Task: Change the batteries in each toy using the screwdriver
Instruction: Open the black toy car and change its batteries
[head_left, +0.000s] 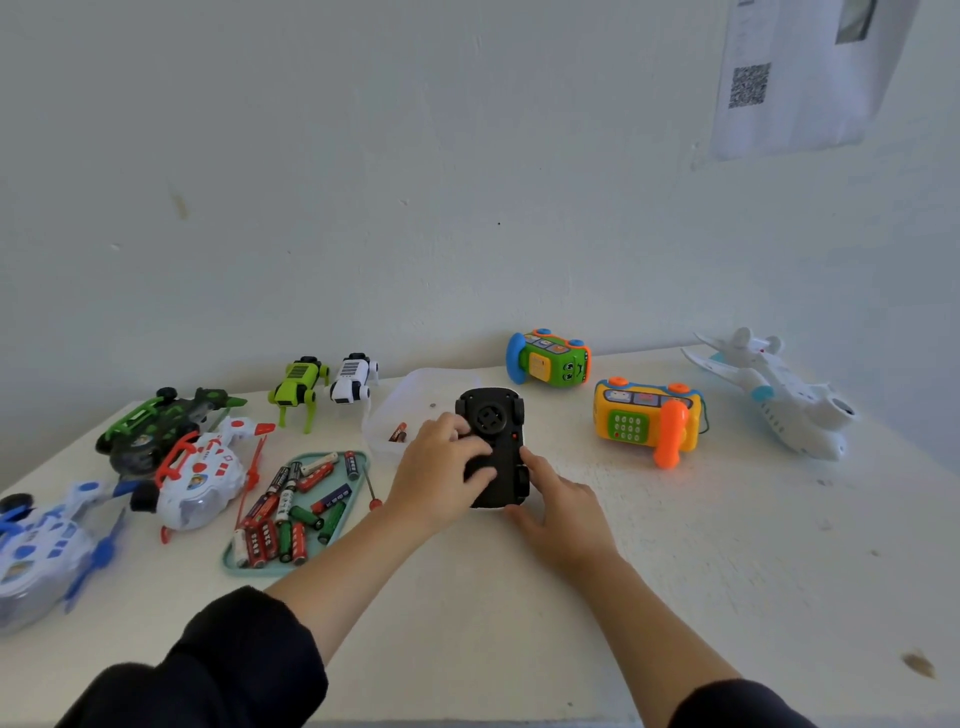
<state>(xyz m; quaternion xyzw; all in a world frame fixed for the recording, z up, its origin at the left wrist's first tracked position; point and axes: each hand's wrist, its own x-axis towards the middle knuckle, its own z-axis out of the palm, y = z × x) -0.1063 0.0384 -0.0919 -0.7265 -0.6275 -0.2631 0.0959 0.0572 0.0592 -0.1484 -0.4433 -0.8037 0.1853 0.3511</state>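
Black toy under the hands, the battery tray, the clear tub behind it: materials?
Black toy: looks like matte moulded plastic, with moulded ribs and a round grille on its underside.
Battery tray: teal, smooth with a soft sheen and a rounded rim; plastic or silicone, cannot tell which.
Clear tub: thin translucent plastic; the table shows through it.

Black toy car (493, 447) upside down, matt hard plastic underside. Table (727, 545) under it: white painted surface, rough and scuffed. Left of the car, clear soft-looking plastic tub (415, 395), then a smooth matt teal plastic tray (332, 530) of glossy wrapped batteries (291, 514). Right of the car, glossy orange-yellow plastic toy phone (647, 421); further right, shiny white plastic plane (779, 395). Sleeves (234, 654): black cloth, matt. Paper sheet (800, 78) on the matt wall behind the car.
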